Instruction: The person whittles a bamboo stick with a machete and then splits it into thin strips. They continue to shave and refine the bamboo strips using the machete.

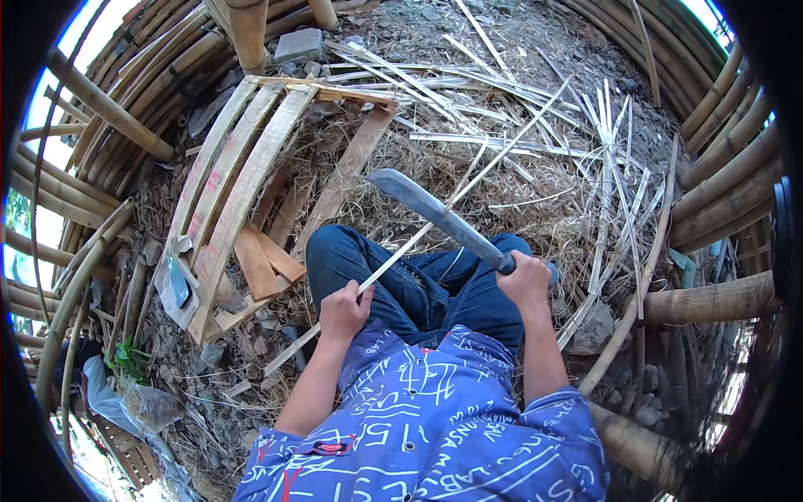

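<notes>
My left hand (344,310) is closed round a long thin bamboo strip (400,253), which slants from the lower left up to the right across my lap. My right hand (527,280) grips the dark handle of a machete (435,213). The broad metal blade points up and to the left, and its middle crosses the strip at an angle, in front of my knees. Whether blade and strip touch there cannot be told for sure.
A wooden slatted pallet (238,184) leans at the left, with a phone-like object (178,280) in plastic on it. Split strips (606,176) and shavings (418,167) litter the ground. Bamboo poles (711,299) surround the space. A person's leg (109,393) shows at the lower left.
</notes>
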